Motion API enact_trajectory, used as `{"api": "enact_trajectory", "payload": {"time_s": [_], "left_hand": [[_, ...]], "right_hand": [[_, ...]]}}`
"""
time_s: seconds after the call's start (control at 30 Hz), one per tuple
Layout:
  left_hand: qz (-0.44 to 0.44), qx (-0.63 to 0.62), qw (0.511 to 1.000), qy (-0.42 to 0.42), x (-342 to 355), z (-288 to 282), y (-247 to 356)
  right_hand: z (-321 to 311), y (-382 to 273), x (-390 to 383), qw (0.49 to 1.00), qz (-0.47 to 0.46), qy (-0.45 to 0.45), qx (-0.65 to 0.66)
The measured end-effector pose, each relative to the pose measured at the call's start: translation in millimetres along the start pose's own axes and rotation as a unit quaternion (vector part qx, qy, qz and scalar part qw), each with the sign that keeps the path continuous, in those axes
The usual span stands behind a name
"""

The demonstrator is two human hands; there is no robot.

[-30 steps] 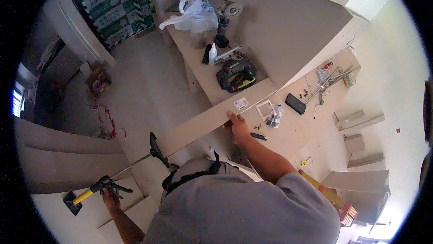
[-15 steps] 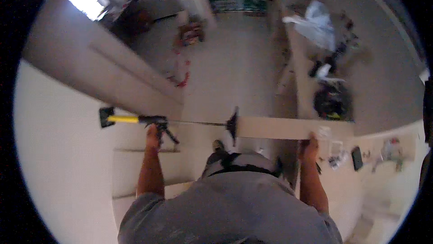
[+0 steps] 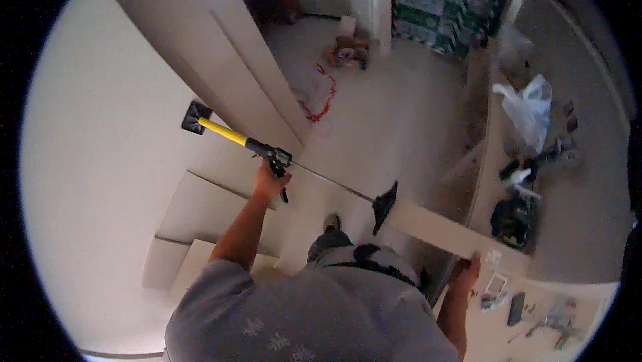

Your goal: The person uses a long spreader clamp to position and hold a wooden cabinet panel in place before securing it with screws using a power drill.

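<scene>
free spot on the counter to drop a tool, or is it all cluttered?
Bare counter lies right of the black tool bag. Crowded around the white plastic bag and the small parts near the right hand.

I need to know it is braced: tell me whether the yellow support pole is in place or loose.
In place: the support pole spans wall to pale board, pads touching both; left hand grips its trigger.

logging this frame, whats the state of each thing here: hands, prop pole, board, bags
left hand: closed on the pole's trigger grip
right hand: pressed on the board's end
prop pole: extended, one pad on the wall, other on the board
board: held level, braced by the pole
white bag: slumped on the counter
tool bag: open
</scene>
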State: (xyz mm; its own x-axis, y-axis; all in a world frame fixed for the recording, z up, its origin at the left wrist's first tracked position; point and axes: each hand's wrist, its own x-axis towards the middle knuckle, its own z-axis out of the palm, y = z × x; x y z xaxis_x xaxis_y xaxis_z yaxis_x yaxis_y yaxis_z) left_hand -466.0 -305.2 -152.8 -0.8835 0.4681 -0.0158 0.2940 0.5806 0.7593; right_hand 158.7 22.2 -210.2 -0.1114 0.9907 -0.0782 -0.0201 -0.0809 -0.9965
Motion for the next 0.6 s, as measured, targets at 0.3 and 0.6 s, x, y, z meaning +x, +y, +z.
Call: {"api": "enact_trajectory", "payload": {"time_s": [0.3,0.6], "left_hand": [[-0.042,0.045,0.998,-0.033,-19.2,-24.4,29.5],[-0.045,0.026,0.996,-0.072,-21.7,-30.5,44.6]], "right_hand": [[25.0,-28.9,1.0,0.964,0.144,0.025,0.223],[69.8,-87.7,-19.7,0.944,0.163,0.055,0.282]]}}
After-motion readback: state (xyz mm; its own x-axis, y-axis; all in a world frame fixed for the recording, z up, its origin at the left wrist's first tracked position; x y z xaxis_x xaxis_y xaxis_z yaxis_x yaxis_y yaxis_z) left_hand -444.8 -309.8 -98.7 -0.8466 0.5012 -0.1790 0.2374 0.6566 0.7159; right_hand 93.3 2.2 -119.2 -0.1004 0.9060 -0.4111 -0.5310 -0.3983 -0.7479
